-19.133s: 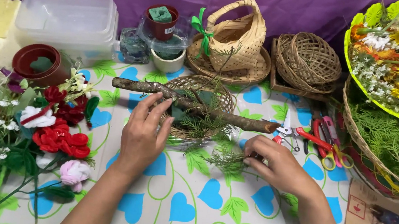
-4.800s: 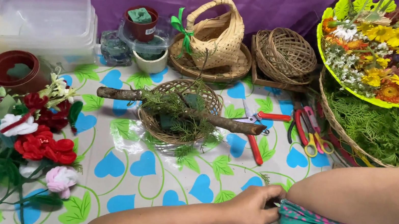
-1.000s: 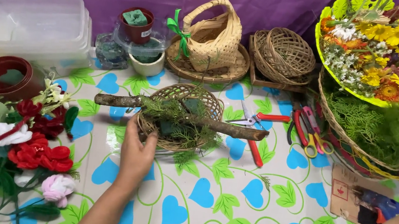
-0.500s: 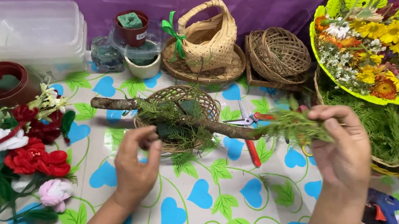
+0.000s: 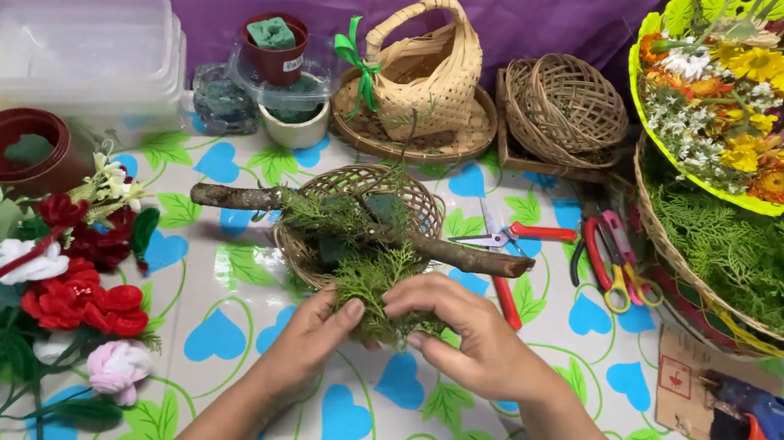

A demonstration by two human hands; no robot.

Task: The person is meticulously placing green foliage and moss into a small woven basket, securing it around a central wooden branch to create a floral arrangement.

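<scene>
A small round wicker basket (image 5: pixel 354 185) sits mid-table with green foam and foliage in it. A brown branch (image 5: pixel 234 195) lies across its rim. A sprig of green fern-like foliage (image 5: pixel 374 283) rests at the basket's near edge. My left hand (image 5: pixel 316 336) touches the sprig from the left, fingers pinching its lower part. My right hand (image 5: pixel 464 325) grips the sprig from the right, thumb and fingers closed over it.
Red-handled snips (image 5: pixel 516 236) and scissors (image 5: pixel 608 264) lie right of the basket. A large basket of greenery (image 5: pixel 740 261) and a tray of yellow flowers (image 5: pixel 763 87) stand at the right. Red, white and pink artificial flowers (image 5: pixel 51 276) lie left. A blue glue gun (image 5: pixel 759 420) lies near the right edge.
My right hand has come down from the right with the green sprig to the basket's near edge. My left hand moved up and right to meet it.
</scene>
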